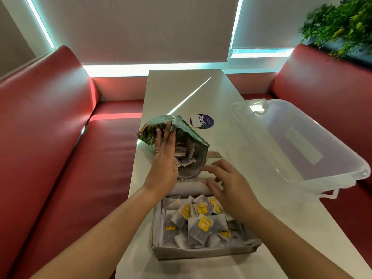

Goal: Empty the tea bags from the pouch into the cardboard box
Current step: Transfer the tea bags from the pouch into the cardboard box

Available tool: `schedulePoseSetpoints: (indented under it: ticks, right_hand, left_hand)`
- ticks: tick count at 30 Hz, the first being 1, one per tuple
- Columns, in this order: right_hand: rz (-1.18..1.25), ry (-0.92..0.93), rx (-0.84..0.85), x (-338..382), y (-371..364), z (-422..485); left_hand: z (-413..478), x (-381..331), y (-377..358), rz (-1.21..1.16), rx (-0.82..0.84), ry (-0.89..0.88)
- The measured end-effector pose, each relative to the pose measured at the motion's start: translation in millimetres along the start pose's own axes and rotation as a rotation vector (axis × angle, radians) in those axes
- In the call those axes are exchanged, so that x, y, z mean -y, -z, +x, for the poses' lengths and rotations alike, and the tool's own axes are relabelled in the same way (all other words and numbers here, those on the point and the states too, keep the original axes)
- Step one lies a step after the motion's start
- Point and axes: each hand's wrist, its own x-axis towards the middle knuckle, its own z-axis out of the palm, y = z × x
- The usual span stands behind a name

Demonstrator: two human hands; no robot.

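A green printed pouch [155,127] is tilted with its open mouth facing me, and several tea bags [184,155] show inside it. My left hand [164,158] grips the pouch by its left side, just beyond the cardboard box [201,252]. The box sits at the table's near end and holds several tea bags with yellow tags [198,220]. My right hand [227,182] hovers over the box's far edge, next to the pouch mouth, fingers spread and empty.
A clear plastic bin [298,141] lies on the right of the narrow white table [181,93], overhanging its edge. A round blue sticker [202,121] is behind the pouch. Red bench seats flank the table on both sides.
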Motion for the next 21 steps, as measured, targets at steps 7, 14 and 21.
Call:
schedulePoseSetpoints:
  ticks: [7,14,21]
  right_hand:
    - [-0.185,0.118,0.013,11,-39,53]
    - [-0.462,0.111,0.063,9,-42,78]
    - [-0.425,0.166,0.016,0,-39,77]
  left_hand:
    - [-1,-21,0,-0.049,-0.052,-0.068]
    - [-3,-22,4,-0.109,-0.041,-0.031]
    - [-3,-22,3,-0.1,-0.07,-0.028]
